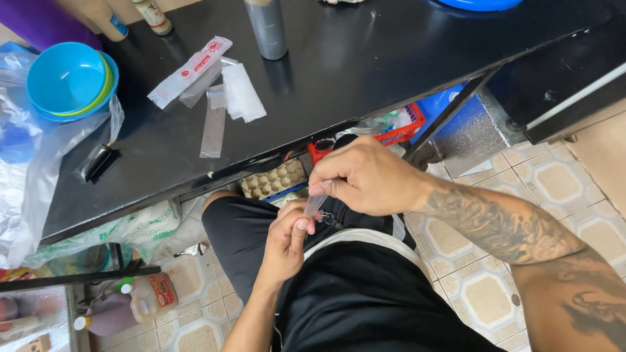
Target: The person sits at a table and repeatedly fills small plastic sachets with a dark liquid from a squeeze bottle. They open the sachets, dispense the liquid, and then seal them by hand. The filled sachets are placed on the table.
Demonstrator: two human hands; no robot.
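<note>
My left hand [285, 240] and my right hand [365, 177] are together over my lap, below the edge of the black table [365, 58]. Both pinch a small narrow clear plastic sleeve [315, 203] between thumbs and fingertips, the right hand at its upper end and the left at its lower end. What the sleeve contains cannot be made out. On the table lie more clear plastic sleeves [213, 124], a white packet with red print [189, 70] and a folded white piece [242, 93].
Stacked blue and green bowls [70, 79] sit at the table's left beside a clear plastic bag [23, 176]. A grey cylinder [266, 27] stands at the back. Under the table are an egg carton [274, 179], a red basket [401, 130] and bottles [147, 296] on tiled floor.
</note>
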